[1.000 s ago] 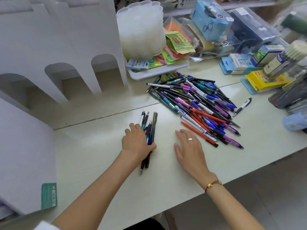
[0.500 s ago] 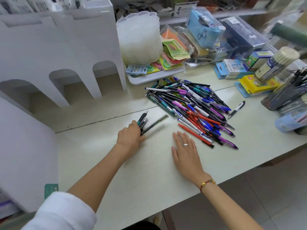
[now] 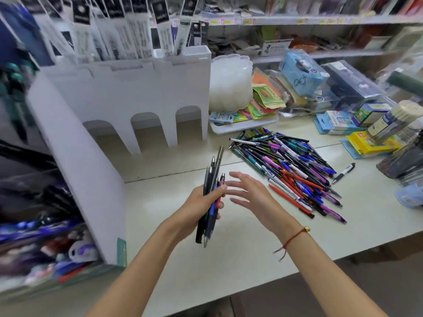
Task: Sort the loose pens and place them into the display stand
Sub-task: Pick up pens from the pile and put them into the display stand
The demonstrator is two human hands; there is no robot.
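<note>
The left hand (image 3: 201, 202) grips a bundle of dark pens (image 3: 211, 197) upright above the bench (image 3: 160, 225); the right hand (image 3: 249, 195), fingers spread, hovers just beside it. The loose pile (image 3: 288, 170) lies beyond the right hand. The bundle looks uneven, possibly slack, so a pen could slip before reaching the display stand (image 3: 128, 92).

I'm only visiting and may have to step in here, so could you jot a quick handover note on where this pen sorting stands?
Left hand: grips a bundle of dark pens, lifted off the pale table.
Right hand: open beside the bundle, holding nothing.
Heap of mixed coloured pens: unsorted on the table; one white-and-black pen lies apart.
White arched display stand: at the table's left.
Done: one bundle gathered.
Left: put it in the stand, then sort the heap.
</note>
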